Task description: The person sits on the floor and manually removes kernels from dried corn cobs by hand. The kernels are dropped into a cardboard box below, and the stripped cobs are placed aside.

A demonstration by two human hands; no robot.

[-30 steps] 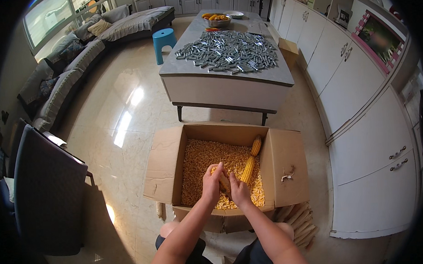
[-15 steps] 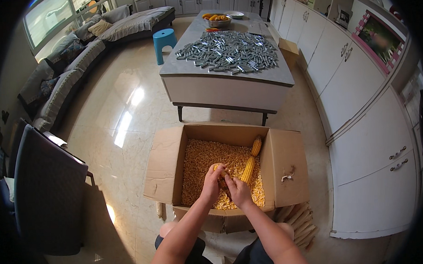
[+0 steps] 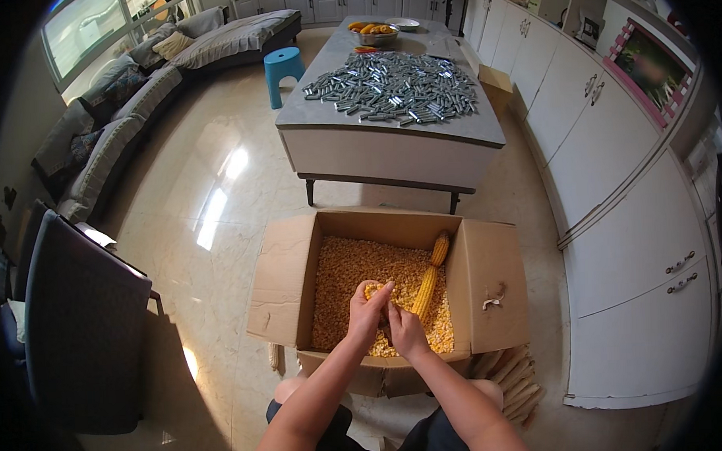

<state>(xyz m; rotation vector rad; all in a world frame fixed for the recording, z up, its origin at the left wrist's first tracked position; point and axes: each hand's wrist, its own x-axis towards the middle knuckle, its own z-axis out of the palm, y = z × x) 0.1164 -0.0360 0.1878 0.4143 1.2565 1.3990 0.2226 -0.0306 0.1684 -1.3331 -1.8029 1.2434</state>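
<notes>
Both hands meet over an open cardboard box (image 3: 496, 300) that holds a thick layer of loose corn kernels (image 3: 348, 267). A corn cob (image 3: 373, 289) with yellow kernels is wrapped in my left hand (image 3: 365, 311), its upper end showing above the fingers. My right hand (image 3: 406, 329) is closed against the lower part of the same cob, its thumb pressed close to the left one. Fingers hide most of that cob. Just right of my hands, two more yellow corn cobs (image 3: 428, 288) lie end to end on the kernels along the box's right wall.
Several stripped cobs (image 3: 516, 379) lie on the floor by the box's right near corner; another bare cob (image 3: 273, 356) is at its left. Beyond stands a table (image 3: 374, 149) with many small metal cylinders (image 3: 396, 85) and a bowl of corn (image 3: 374, 36). A chair (image 3: 86, 330) is at left.
My left thumb has shifted up across the cob, and more yellow kernels show above the hand. The right hand has moved slightly left. The view has shifted a little.
</notes>
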